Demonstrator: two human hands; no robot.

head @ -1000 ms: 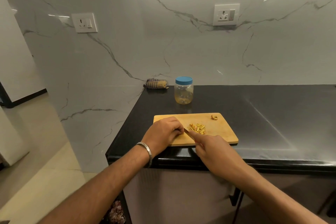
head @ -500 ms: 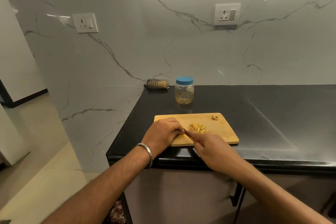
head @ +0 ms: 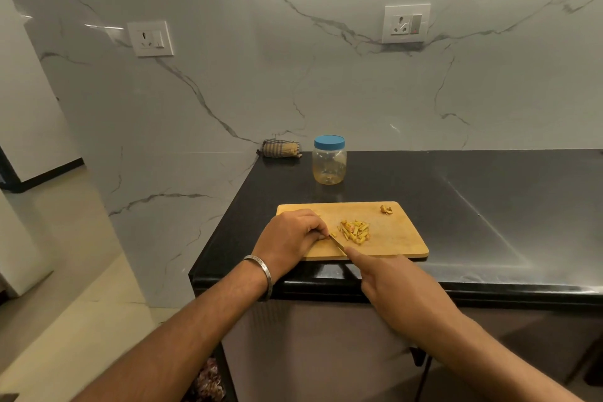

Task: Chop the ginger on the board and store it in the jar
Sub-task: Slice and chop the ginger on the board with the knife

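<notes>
Clearly the chopping step is in hand: a last bit of ginger, mostly hidden, is pinned under the curled fingertips of the left hand near the board's left edge, and the knife is gripped by the right hand, forefinger laid along its spine, blade angled toward the left fingertips. A pile of cut ginger pieces is gathered at the board's middle; a scrap lies at its far right corner. The jar, lid on, is set behind the board on the surface. Next, short cuts just clear of the fingertips are called for.
</notes>
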